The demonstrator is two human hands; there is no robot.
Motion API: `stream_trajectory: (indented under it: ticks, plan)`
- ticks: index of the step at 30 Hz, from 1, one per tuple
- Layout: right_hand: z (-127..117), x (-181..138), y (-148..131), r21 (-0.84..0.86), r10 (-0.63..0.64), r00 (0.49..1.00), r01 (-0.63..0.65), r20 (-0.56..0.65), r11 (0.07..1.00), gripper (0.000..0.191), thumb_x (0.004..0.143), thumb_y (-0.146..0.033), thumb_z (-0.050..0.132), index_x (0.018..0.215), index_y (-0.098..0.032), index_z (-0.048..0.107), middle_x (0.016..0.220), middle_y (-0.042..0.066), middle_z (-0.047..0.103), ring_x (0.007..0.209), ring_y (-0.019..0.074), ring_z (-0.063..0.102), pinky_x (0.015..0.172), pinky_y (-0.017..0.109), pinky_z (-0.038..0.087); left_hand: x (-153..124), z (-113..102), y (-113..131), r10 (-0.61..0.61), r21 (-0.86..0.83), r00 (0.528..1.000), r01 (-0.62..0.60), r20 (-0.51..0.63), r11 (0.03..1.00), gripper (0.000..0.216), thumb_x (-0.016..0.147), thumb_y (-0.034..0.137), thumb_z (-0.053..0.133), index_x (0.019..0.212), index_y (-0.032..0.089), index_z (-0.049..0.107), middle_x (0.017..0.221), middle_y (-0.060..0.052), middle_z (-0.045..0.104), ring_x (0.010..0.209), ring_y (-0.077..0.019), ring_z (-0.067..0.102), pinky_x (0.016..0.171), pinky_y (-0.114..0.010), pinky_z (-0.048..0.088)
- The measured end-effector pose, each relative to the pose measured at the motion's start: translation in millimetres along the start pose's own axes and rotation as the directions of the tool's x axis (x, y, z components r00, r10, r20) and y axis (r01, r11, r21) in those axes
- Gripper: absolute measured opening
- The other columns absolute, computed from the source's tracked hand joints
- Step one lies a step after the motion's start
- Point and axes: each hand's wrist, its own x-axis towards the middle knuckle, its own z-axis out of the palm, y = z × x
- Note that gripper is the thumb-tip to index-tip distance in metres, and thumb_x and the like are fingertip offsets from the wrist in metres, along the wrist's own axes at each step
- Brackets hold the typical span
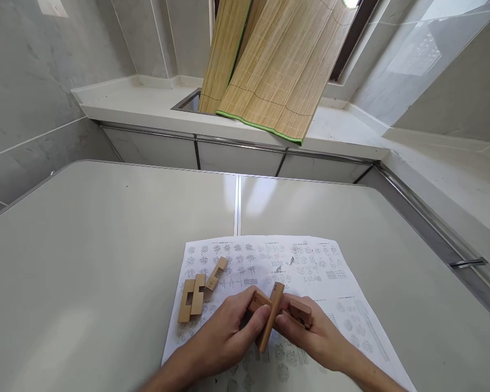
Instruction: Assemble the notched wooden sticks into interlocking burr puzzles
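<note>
Over a printed sheet [310, 283] covered in small diagrams, my two hands hold notched wooden puzzle pieces together. My left hand [232, 332] grips a brown puzzle piece [259, 299] between thumb and fingers. A longer piece [273, 316] stands tilted between the hands, crossing the others. My right hand [310, 332] is closed around another piece [300, 312], its thumb close to the joint. How the pieces interlock is hidden by the fingers. Left of my hands, three lighter notched pieces lie on the sheet: a left one [185, 300], a middle one [198, 294] and a slanted one [216, 273].
The sheet lies on a pale folding table [106, 261] with a seam down its middle. Behind the table runs a white counter [147, 111] with a sink edge [183, 102]. A green-edged bamboo blind [273, 81] hangs over the counter. Grey tiled walls stand at both sides.
</note>
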Motion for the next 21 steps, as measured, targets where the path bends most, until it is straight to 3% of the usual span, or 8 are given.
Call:
stream_trajectory:
  ticks: [3, 7, 11, 15, 21]
  plan:
    - [1.1, -0.2, 0.3, 0.031, 0.008, 1.0, -0.008, -0.001, 0.999, 0.044, 0.101, -0.061, 0.059, 0.086, -0.019, 0.059, 0.069, -0.004, 0.041, 0.06, 0.0114, 0.034, 0.054, 0.026, 0.026, 0.2, 0.2, 0.7, -0.031, -0.018, 0.999, 0.031, -0.016, 0.999, 0.043, 0.108, 0.055, 0.039, 0.093, 0.02, 0.057, 0.086, -0.001, 0.058, 0.078, -0.017, 0.052, 0.073, -0.029, 0.044]
    - [-0.7, -1.6, 8.6, 0.209, 0.034, 0.999, -0.033, 0.0, 0.977, 0.046, 0.097, -0.066, 0.063, 0.095, -0.02, 0.059, 0.068, -0.007, 0.039, 0.054, 0.0085, 0.027, 0.051, 0.024, 0.025, 0.7, 0.4, 0.7, -0.059, -0.071, 0.996, 0.054, -0.063, 0.996, 0.042, 0.107, 0.056, 0.041, 0.094, 0.02, 0.059, 0.088, -0.002, 0.062, 0.082, -0.0186, 0.056, 0.078, -0.031, 0.045]
    - [-7.7, -2.3, 17.8, 0.377, 0.007, 0.999, 0.007, -0.036, 0.926, 0.057, 0.1, -0.075, 0.046, 0.106, -0.02, 0.061, 0.057, -0.009, 0.036, 0.049, 0.0089, 0.023, 0.05, 0.024, 0.022, 0.8, -1.3, 1.6, -0.108, -0.15, 0.989, 0.092, -0.099, 0.984, 0.041, 0.107, 0.057, 0.041, 0.098, 0.02, 0.057, 0.093, -0.004, 0.067, 0.088, -0.0204, 0.06, 0.084, -0.033, 0.046]
    - [-13.8, -1.9, 15.6, 0.549, 0.046, 0.996, 0.004, -0.078, 0.836, 0.062, 0.102, -0.076, 0.037, 0.105, -0.021, 0.065, 0.058, -0.007, 0.037, 0.05, 0.0105, 0.024, 0.051, 0.024, 0.024, -0.3, -3.3, 0.8, -0.108, -0.175, 0.988, 0.088, -0.111, 0.981, 0.04, 0.107, 0.057, 0.045, 0.098, 0.021, 0.059, 0.093, -0.002, 0.066, 0.089, -0.0194, 0.059, 0.086, -0.031, 0.045]
    - [-17.5, -1.3, 7.5, 0.544, 0.148, 0.974, -0.033, -0.169, 0.838, 0.056, 0.101, -0.072, 0.046, 0.099, -0.021, 0.069, 0.071, 0.0, 0.048, 0.059, 0.0142, 0.036, 0.058, 0.027, 0.037, -2.1, -3.2, -5.8, -0.102, -0.221, 0.988, 0.074, -0.115, 0.972, 0.038, 0.104, 0.057, 0.051, 0.101, 0.021, 0.061, 0.093, -0.002, 0.065, 0.089, -0.0191, 0.059, 0.085, -0.03, 0.045]
